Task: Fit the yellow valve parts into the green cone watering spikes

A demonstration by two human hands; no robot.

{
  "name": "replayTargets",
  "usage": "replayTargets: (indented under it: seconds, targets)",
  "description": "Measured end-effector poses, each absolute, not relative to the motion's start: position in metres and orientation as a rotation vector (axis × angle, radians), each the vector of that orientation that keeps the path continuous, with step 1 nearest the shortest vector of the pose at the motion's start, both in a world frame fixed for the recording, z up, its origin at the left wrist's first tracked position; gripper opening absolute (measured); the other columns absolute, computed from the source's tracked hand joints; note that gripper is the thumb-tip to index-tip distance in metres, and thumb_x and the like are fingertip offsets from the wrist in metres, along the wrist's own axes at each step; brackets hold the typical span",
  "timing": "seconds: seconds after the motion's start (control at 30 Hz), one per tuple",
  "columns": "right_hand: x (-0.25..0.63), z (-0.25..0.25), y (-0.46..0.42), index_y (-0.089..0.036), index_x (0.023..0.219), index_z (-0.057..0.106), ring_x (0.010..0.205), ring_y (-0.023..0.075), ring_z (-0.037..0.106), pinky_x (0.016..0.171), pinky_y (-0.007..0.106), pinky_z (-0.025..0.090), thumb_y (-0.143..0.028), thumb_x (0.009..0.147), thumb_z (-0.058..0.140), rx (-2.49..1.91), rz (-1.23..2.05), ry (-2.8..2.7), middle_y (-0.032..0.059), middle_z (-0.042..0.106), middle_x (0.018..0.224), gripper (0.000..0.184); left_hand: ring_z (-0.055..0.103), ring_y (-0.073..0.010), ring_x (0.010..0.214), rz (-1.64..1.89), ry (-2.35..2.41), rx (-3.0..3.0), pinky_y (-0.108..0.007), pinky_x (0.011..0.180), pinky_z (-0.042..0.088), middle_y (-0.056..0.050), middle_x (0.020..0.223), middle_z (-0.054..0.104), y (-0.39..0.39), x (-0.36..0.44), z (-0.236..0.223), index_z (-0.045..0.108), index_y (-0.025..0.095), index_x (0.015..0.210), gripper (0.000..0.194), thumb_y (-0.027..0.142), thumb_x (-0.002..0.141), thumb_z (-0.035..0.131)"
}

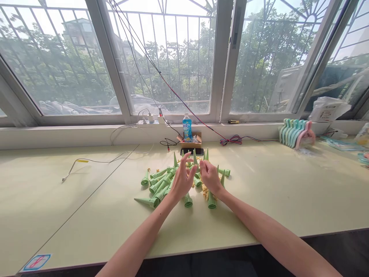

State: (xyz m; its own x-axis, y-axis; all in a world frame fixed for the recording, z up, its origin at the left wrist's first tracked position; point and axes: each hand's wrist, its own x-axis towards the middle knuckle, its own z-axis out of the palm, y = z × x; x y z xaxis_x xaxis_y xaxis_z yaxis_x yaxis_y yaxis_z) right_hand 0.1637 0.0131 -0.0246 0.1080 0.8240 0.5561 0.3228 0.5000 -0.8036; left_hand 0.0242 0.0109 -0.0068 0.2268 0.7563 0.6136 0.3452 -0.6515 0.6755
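Many green plastic plant-watering spikes [163, 183] lie in a heap on the table, some on their sides and some standing point up. Small yellow pieces [205, 191] are scattered among them. Over the middle of the heap is my left hand [182, 177], thumb and fingers apart, with nothing visible in it. My right hand [211, 177] is close beside it with its fingers curled together; whatever they may hold is hidden. An upright green spike [195, 157] shows behind the gap between both hands. Below my right hand lies another green spike [211, 201], its wide end facing me.
Behind the heap are a dark phone [191, 151] and a small cardboard box [198, 144] with a blue-labelled bottle [187, 127]. Cables [231, 140] cross the table's back. Pastel hangers [296, 132] stand at the right. A loose grey cable [98, 161] lies at the left.
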Motion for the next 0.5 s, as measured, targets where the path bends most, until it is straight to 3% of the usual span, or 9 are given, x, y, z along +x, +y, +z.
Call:
replayTargets:
  seconds: [0.1, 0.17, 0.23, 0.5]
  targets:
    - [0.164, -0.027, 0.014, -0.022, 0.068, 0.032, 0.048, 0.0106, 0.03, 0.047, 0.026, 0.024, -0.052, 0.099, 0.034, -1.036, 0.494, -1.483, -0.0058, 0.035, 0.055, 0.043, 0.045, -0.0056, 0.044, 1.433, 1.104, 1.937, -0.018, 0.042, 0.036, -0.002, 0.084, 0.062, 0.01, 0.024, -0.003, 0.044, 0.023, 0.125, 0.039, 0.05, 0.096, 0.04]
    - [0.164, -0.027, 0.014, -0.022, 0.069, 0.034, 0.048, 0.0107, 0.033, 0.048, 0.025, 0.026, -0.053, 0.099, 0.033, -1.023, 0.497, -1.514, -0.0057, 0.037, 0.056, 0.043, 0.044, -0.0085, 0.042, 1.369, 1.135, 1.821, -0.019, 0.042, 0.034, 0.003, 0.06, 0.056, 0.01, 0.024, -0.001, 0.052, 0.02, 0.11, 0.04, 0.055, 0.095, 0.038]
    - [0.164, -0.026, 0.013, -0.022, 0.07, 0.035, 0.049, 0.0107, 0.035, 0.049, 0.025, 0.028, -0.054, 0.099, 0.033, -1.01, 0.496, -1.559, -0.0057, 0.039, 0.056, 0.042, 0.042, -0.0096, 0.038, 1.279, 1.09, 1.715, -0.02, 0.04, 0.032, 0.004, 0.049, 0.052, 0.01, 0.023, 0.001, 0.054, 0.019, 0.102, 0.044, 0.059, 0.093, 0.039]
    - [0.165, -0.027, 0.012, -0.021, 0.072, 0.038, 0.05, 0.0098, 0.037, 0.051, 0.024, 0.03, -0.051, 0.1, 0.033, -0.975, 0.516, -1.599, -0.0055, 0.041, 0.058, 0.041, 0.04, -0.0057, 0.034, 1.088, 0.887, 1.462, -0.017, 0.034, 0.025, 0.001, 0.062, 0.06, 0.008, 0.023, 0.008, 0.052, 0.018, 0.106, 0.049, 0.062, 0.084, 0.055]
